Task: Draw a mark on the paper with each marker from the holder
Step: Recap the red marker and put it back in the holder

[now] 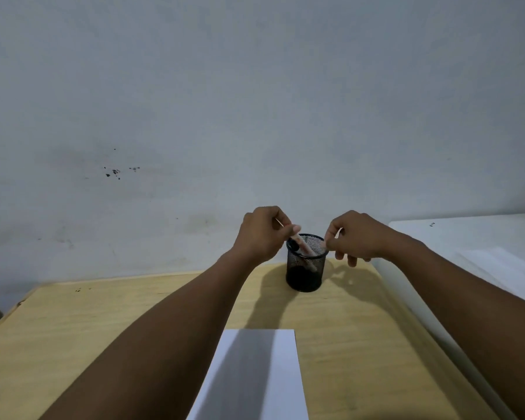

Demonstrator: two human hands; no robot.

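A black mesh holder [306, 275] stands on the wooden table near its far edge. Markers [303, 249] lean inside it, pale-bodied, one with a black end. My left hand [261, 233] is over the holder's left rim, fingers pinched on the top of one marker. At the right rim, my right hand [356, 237] pinches the top of another marker. Both markers are still partly inside the holder. A white sheet of paper [273, 374] lies on the table close to me, partly shaded by my left arm.
The wooden table [103, 322] ends at a grey wall just behind the holder. A white surface [473, 256] adjoins the table on the right. The table's left corner sits at the left of the view.
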